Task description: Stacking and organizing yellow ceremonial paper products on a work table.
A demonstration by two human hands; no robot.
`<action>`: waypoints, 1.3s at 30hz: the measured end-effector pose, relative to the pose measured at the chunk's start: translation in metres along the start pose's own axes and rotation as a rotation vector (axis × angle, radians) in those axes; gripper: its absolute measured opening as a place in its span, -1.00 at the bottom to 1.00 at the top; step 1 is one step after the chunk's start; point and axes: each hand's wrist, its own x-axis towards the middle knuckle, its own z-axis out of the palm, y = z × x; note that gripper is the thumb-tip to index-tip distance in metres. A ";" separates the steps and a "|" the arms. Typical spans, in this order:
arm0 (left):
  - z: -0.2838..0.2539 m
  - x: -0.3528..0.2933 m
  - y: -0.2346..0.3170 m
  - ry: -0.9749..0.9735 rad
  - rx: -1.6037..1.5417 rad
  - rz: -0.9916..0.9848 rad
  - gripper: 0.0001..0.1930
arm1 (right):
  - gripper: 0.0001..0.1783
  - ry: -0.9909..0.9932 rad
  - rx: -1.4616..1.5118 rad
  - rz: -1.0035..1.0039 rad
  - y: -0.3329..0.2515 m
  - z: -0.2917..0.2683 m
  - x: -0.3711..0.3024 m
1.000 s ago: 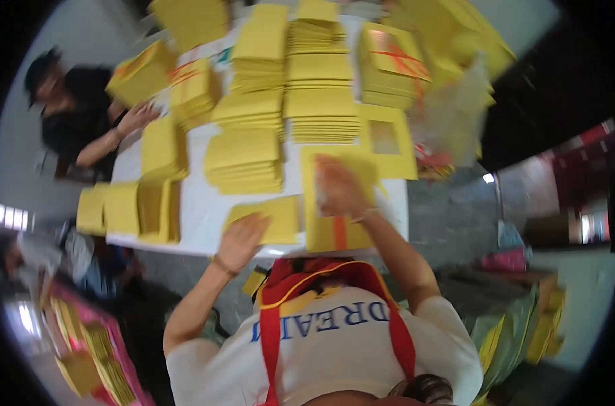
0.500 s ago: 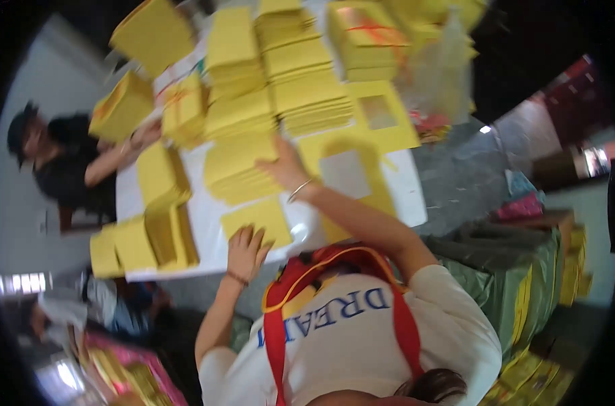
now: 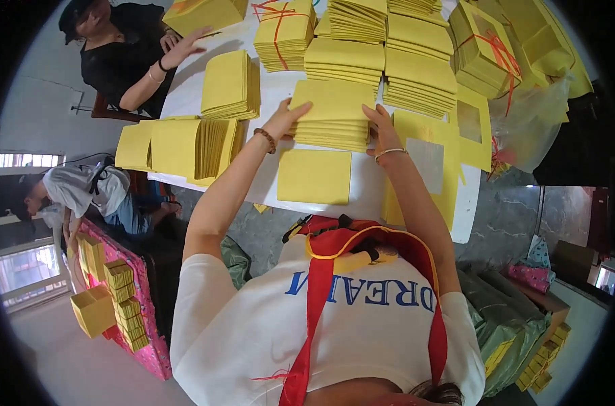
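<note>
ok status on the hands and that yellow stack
Left hand and right hand open, flat on the yellow stack. Single yellow sheet lies just below it. Nothing blocking.

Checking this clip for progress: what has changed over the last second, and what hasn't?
Both hands moved up the table to the same stack of yellow sheets: the left hand left the single sheet near the edge, and the right hand came off the frame-shaped sheets. Each now rests on a side of the stack. The other piles stayed put.
</note>
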 end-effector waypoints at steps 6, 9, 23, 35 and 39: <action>0.011 0.007 -0.014 -0.186 -0.015 0.072 0.01 | -0.09 0.140 -0.094 0.022 0.035 -0.022 0.025; 0.015 0.007 -0.011 -0.159 -0.054 0.037 0.09 | -0.16 0.131 -0.082 0.057 0.036 -0.029 0.024; 0.020 -0.015 0.003 -0.234 -0.348 0.109 -0.28 | -0.53 0.135 -0.113 0.098 0.041 -0.033 0.035; 0.006 -0.003 -0.020 -0.287 -0.502 0.334 0.07 | -0.32 -0.075 0.138 -0.051 0.022 -0.025 0.018; -0.013 -0.005 -0.008 -0.287 -0.338 0.585 0.15 | -0.01 -0.289 0.009 -0.150 0.013 -0.027 0.034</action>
